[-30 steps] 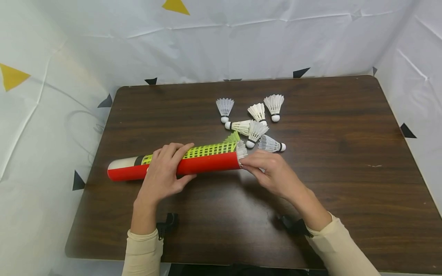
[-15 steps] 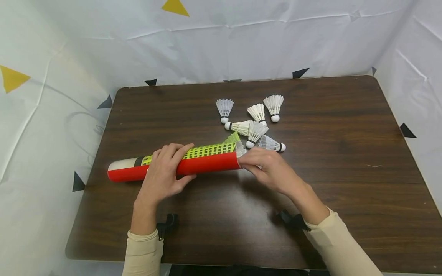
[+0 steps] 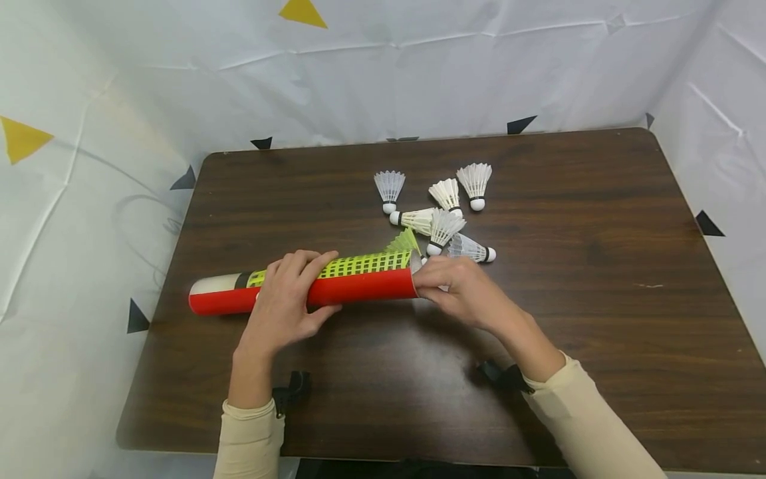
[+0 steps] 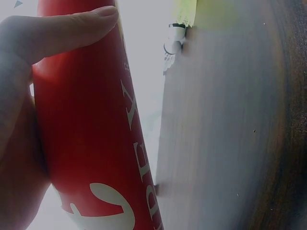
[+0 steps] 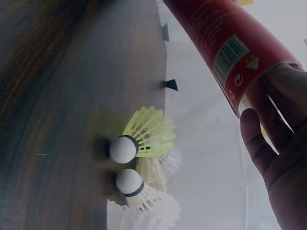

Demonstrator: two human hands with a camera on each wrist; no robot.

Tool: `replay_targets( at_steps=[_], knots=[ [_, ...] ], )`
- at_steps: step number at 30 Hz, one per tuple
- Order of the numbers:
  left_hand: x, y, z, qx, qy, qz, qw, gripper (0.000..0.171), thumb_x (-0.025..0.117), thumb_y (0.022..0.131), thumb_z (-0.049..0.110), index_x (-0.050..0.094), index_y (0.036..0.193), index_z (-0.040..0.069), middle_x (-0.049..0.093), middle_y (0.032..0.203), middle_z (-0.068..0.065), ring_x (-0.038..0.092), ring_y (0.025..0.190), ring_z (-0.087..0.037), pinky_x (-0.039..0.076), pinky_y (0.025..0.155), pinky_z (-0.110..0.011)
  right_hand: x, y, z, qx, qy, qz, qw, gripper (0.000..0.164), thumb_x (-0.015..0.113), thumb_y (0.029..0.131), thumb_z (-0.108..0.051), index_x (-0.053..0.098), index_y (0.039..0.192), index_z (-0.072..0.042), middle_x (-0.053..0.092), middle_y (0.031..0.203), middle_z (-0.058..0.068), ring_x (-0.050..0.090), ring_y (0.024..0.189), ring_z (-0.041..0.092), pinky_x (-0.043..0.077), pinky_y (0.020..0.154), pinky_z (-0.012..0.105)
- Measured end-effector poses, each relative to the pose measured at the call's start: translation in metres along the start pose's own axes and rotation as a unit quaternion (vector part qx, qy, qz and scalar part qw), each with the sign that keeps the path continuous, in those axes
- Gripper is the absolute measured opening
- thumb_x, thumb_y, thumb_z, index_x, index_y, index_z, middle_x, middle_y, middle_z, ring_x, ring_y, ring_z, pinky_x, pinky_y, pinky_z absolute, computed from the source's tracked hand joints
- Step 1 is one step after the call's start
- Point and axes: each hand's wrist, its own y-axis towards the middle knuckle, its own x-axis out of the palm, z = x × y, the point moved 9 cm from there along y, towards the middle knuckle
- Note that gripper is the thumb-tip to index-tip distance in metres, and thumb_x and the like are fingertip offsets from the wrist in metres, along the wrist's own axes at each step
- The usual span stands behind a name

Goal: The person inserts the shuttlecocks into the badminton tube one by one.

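A red badminton shuttlecock tube (image 3: 365, 285), with a yellow-green netting pattern and a pale left end, lies crosswise in front of me. My left hand (image 3: 284, 303) grips it from above near the middle. In the left wrist view the thumb wraps the red tube (image 4: 86, 120), which bears pale lettering. At the tube's right mouth, my right hand (image 3: 463, 289) has its fingers (image 5: 269, 108) extended inside, while the thumb stays at the rim. Those fingertips are hidden. Just behind the tube's mouth lies a yellow-green shuttlecock (image 5: 151, 132).
Several white shuttlecocks lie loosely grouped behind the tube, among them a feathered one (image 3: 445, 227), one at the group's left (image 3: 389, 187) and one at its back right (image 3: 475, 183). The brown wooden table (image 3: 598, 299) is enclosed by white sheeting (image 3: 383, 86).
The white shuttlecock skirt sticking out of the tube's mouth has gone inside, with my right fingers following it leftward. The tube end dips slightly, showing more of the yellow-green shuttlecock. The left hand keeps its grip.
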Motion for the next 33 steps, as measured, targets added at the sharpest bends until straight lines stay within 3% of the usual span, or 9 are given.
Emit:
replay_targets(
  at_steps=[4,11,17,25,33],
  knots=[
    [0.0,0.0,0.0,0.002,-0.003,-0.001,1.0,0.089,0.089,0.066,0.035,0.046,0.144,0.023,0.053,0.126,-0.003,0.047,0.115,-0.024,0.036,0.097,-0.052,-0.001,0.0,0.001,0.005,0.015,-0.006,1.0,0.026,0.069,0.08,0.011,0.069,0.078,-0.015,0.061,0.073,-0.007,0.056,0.071,0.009,0.045,0.067,0.025],
    [0.003,-0.001,0.0,0.003,-0.004,-0.008,1.0,0.088,0.089,0.066,0.034,0.047,0.143,0.024,0.052,0.127,0.0,0.046,0.116,-0.021,0.035,0.099,-0.05,0.003,-0.001,-0.005,-0.013,-0.029,-0.041,0.999,0.024,0.069,0.082,0.006,0.063,0.073,-0.016,0.055,0.071,-0.008,0.051,0.069,0.008,0.044,0.065,0.026],
    [0.003,-0.002,0.0,0.001,-0.001,-0.011,0.9999,0.088,0.089,0.066,0.035,0.048,0.142,0.023,0.052,0.126,-0.001,0.047,0.116,-0.022,0.035,0.099,-0.05,0.003,-0.005,-0.006,-0.01,-0.031,-0.048,0.998,0.024,0.07,0.081,0.008,0.065,0.078,-0.015,0.054,0.072,-0.007,0.05,0.07,0.008,0.043,0.065,0.026],
    [0.004,-0.001,0.001,0.005,0.0,-0.013,0.9999,0.088,0.089,0.066,0.035,0.048,0.143,0.023,0.052,0.127,-0.001,0.046,0.117,-0.021,0.036,0.098,-0.049,-0.003,-0.011,-0.005,0.032,-0.024,-0.054,0.998,0.019,0.076,0.081,0.001,0.076,0.097,-0.011,0.071,0.09,-0.006,0.06,0.083,0.011,0.05,0.076,0.031],
    [0.002,-0.001,0.0,0.003,-0.002,-0.009,1.0,0.088,0.09,0.065,0.034,0.048,0.142,0.022,0.052,0.127,-0.001,0.046,0.117,-0.021,0.035,0.099,-0.05,-0.021,-0.016,-0.002,0.08,-0.014,-0.041,0.996,0.029,0.077,0.081,0.0,0.076,0.109,-0.008,0.073,0.103,-0.001,0.067,0.094,0.012,0.054,0.081,0.032]
  ],
)
